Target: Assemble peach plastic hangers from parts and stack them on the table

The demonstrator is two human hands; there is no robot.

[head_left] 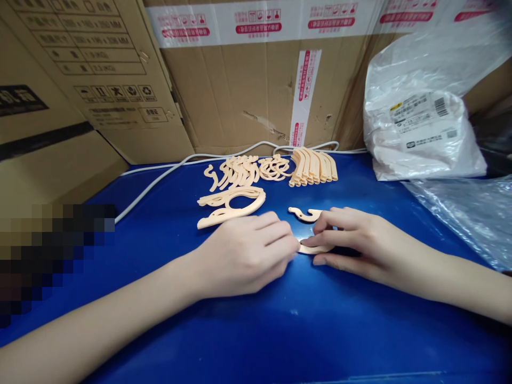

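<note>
- Head view: left hand [256, 253] curls at one end of a curved beige piece [314, 249], grip hidden; right hand [360, 237] pinches it over the blue surface [280, 336].
- Just beyond: beige hook [306, 215].
- Farther: grouped curved arms [314, 166] before a cardboard box [240, 85].

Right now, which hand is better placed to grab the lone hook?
Probably the right hand: its fingers are closest to the hook, partly covering one end. The left hand lies farther off. Both hands are at the curved piece, so either may need freeing.
</note>
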